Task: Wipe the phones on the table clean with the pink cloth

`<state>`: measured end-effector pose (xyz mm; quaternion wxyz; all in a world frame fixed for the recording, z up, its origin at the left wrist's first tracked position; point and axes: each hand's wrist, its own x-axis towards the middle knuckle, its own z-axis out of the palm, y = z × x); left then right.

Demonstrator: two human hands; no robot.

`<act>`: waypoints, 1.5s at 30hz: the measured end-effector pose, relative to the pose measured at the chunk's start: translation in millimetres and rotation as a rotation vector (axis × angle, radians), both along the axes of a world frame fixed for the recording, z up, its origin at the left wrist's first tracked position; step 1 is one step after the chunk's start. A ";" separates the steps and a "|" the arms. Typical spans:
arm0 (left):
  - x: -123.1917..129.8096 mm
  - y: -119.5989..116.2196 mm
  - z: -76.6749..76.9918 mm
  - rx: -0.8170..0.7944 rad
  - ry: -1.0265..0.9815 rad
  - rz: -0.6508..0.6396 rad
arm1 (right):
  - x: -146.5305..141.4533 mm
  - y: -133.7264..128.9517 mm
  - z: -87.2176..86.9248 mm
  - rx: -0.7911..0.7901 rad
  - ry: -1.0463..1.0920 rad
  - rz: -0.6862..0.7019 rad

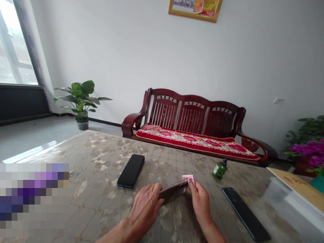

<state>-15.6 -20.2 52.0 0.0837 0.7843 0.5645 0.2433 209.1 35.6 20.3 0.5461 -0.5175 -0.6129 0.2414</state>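
Note:
Near the middle front of the table, my left hand (148, 206) is closed on one end of a smartphone (174, 190), tilted up on its edge. Dark round spots, which look like camera lenses, show near its far end. My right hand (201, 199) pinches a small pink cloth (188, 177) against that far end; part of the cloth is hidden by the fingers. To the left lies a second smartphone (131, 171), black screen up. A third dark phone (244, 212) rests right of my right hand. Beyond it stands a green bottle (220, 169) with a black top.
The patterned tablecloth (101, 158) covers the table. At right is a clear plastic box (286, 195) with a tan folder (301, 185) on top. A dark red wooden bench (192, 118) stands behind the table. Pixelation covers the lower left corner.

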 end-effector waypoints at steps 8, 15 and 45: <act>0.9 1.5 -3.7 0.007 0.008 0.014 | 4.5 5.5 -3.8 -0.150 0.099 0.031; 8.4 -5.7 -4.8 0.089 0.149 -0.080 | -3.0 -3.3 16.5 -0.145 0.330 0.051; 16.5 -4.9 -30.8 -0.181 0.085 -0.465 | -8.5 21.0 -11.9 -0.037 -0.196 0.074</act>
